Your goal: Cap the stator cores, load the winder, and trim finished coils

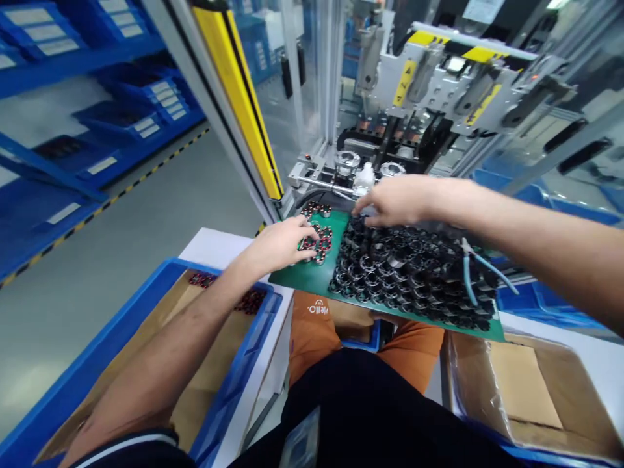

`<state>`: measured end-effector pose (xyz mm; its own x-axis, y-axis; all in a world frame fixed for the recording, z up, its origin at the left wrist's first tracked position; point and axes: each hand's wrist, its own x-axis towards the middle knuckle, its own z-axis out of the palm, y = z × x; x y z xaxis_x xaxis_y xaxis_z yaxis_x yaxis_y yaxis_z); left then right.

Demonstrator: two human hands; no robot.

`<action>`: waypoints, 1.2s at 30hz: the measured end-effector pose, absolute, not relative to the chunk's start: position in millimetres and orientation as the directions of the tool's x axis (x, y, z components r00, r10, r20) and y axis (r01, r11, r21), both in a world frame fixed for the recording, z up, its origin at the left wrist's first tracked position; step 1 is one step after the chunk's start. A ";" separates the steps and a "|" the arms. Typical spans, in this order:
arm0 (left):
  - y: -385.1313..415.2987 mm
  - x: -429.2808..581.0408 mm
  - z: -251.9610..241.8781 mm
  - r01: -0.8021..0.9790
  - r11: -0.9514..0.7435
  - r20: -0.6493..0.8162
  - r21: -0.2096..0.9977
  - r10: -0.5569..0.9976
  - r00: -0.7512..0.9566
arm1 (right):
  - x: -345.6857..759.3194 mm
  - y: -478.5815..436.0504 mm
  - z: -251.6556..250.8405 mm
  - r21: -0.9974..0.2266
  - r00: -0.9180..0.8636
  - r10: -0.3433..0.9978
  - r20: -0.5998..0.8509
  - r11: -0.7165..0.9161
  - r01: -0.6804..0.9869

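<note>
My left hand (286, 244) lies over a small group of wound ring coils (324, 244), silver with red and copper windings, on the left of a green mat (307, 278). Its fingers are apart and curved around several coils, touching some of them. Over the back left edge of a dense pile of black ring-shaped parts (390, 273) is my right hand (390, 200). Its fingers are bent downward and apart, and I see nothing between them. Pliers with light blue handles (468, 273) rest on the right part of the pile.
Behind the mat stands a machine with round metal fixtures (347, 161) and a white bottle (364, 177). A yellow light-curtain post (244, 104) rises at the left. Lower left is a blue crate (163, 276) with cardboard and coils; lower right, a cardboard-lined bin (580, 390).
</note>
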<state>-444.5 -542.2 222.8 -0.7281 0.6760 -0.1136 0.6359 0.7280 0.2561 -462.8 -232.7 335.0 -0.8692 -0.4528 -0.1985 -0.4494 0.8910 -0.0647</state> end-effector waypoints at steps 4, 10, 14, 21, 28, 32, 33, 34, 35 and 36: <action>-478.0 -474.6 276.5 0.750 0.566 0.070 0.342 0.780 -0.621 | -484.2 -98.3 405.8 0.214 -0.947 -0.179 -0.268 0.947 -0.239; -288.4 -528.4 324.6 0.889 0.429 0.236 0.158 0.858 -0.456 | -463.1 58.9 403.6 0.266 -0.951 0.243 -0.193 0.945 0.188; -183.5 -555.0 310.1 0.881 0.472 0.165 0.039 0.866 -0.472 | -440.5 97.2 352.9 0.183 -0.900 0.340 -0.274 0.937 0.299; -113.5 -582.8 276.3 0.835 0.547 -0.045 -0.055 0.834 -0.550 | -457.8 113.2 302.4 0.024 -0.755 0.391 -0.527 0.894 0.447; -100.1 -581.7 277.9 0.823 0.564 -0.236 -0.071 0.792 -0.563 | -459.5 90.5 320.0 0.041 -0.684 0.408 -0.605 0.874 0.485; -101.5 -582.7 311.2 0.837 0.543 -0.171 -0.073 0.820 -0.547 | -446.6 79.2 370.7 0.044 -0.773 0.396 -0.496 0.900 0.433; -106.8 -582.6 323.4 0.840 0.538 -0.132 -0.064 0.830 -0.542 | -439.6 75.4 385.2 0.051 -0.806 0.382 -0.453 0.913 0.404; -116.4 -581.7 336.1 0.844 0.534 -0.092 -0.053 0.839 -0.536 | -429.2 69.6 398.4 0.063 -0.839 0.359 -0.409 0.928 0.367; -131.6 -579.5 348.3 0.846 0.532 -0.053 -0.040 0.844 -0.533 | -414.3 61.1 409.1 0.081 -0.868 0.331 -0.369 0.942 0.325; -153.3 -575.8 359.2 0.852 0.523 -0.016 -0.023 0.852 -0.524 | -394.2 49.1 416.4 0.100 -0.905 0.286 -0.316 0.958 0.268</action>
<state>-575.8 -153.3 359.2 -0.5236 0.8518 -0.0163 0.8519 0.5232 -0.0233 -394.2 49.1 416.4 -0.9046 0.2863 -0.3159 0.2683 0.9581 0.1000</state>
